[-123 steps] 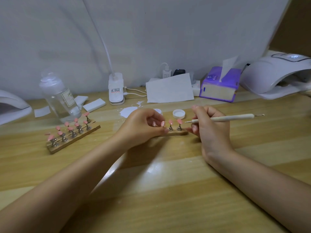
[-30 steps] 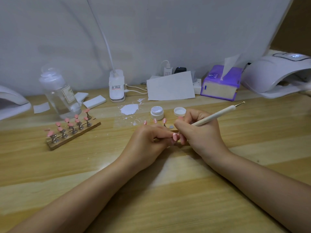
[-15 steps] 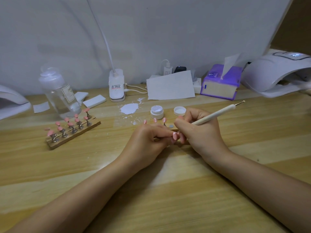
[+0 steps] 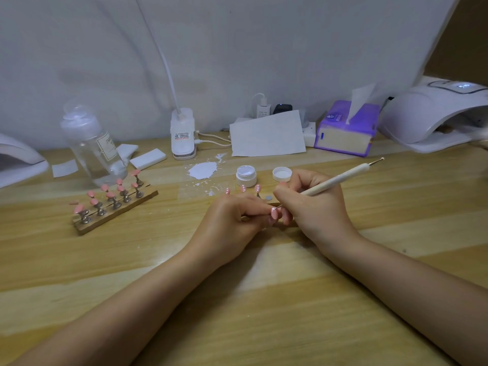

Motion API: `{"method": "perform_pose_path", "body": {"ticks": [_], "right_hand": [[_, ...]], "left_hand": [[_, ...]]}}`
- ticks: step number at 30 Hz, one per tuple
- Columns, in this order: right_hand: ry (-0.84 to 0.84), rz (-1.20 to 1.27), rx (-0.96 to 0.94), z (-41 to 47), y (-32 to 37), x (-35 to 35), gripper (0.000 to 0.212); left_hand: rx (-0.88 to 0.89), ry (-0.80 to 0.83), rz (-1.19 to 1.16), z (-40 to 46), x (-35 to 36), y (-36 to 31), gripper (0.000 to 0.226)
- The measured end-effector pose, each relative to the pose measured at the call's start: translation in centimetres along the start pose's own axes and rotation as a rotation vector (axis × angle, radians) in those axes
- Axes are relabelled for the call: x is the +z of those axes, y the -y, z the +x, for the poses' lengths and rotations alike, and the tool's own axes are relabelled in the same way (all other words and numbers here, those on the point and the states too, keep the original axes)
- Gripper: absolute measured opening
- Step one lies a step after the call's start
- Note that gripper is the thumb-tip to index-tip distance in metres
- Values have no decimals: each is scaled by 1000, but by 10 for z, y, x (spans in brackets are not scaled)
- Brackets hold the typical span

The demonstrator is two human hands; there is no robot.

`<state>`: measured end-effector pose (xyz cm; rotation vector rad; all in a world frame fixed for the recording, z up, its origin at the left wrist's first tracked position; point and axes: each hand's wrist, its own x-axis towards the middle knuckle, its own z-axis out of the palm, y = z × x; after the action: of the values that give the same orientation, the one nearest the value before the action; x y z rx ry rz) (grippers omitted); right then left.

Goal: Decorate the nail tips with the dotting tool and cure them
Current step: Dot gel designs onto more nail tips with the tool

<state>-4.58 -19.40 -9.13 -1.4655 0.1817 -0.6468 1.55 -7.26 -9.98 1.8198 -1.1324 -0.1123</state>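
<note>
Since four seconds ago both hands have come together at table centre, and over the last second almost nothing has shifted.

The left hand (image 4: 232, 223) pinches a pink nail tip (image 4: 274, 213) in its curled fingers, and the right hand (image 4: 314, 207) grips the dotting tool (image 4: 335, 180) like a pen, its lower point touching that tip and its upper end aimed toward 2 o'clock. Just beyond the hands, at 12 o'clock, three dotted tips (image 4: 243, 188) stand on a holder before an open gel pot (image 4: 246, 175) and its lid (image 4: 282, 174). A wooden rack (image 4: 116, 215) of pink tips sits at 9 o'clock, a curing lamp (image 4: 433, 112) at 2 o'clock.
</note>
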Motion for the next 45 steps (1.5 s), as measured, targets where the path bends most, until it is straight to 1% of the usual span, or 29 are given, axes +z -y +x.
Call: {"method": "perform_pose_path", "body": {"ticks": [15,45], "right_hand": [[-16,-7,7,0,1,1,35],[-8,-16,16,0,1,1,38]], "left_hand": [[3,-4,10,0,0,0,16],[10,-15,15,0,1,1,17]]}}
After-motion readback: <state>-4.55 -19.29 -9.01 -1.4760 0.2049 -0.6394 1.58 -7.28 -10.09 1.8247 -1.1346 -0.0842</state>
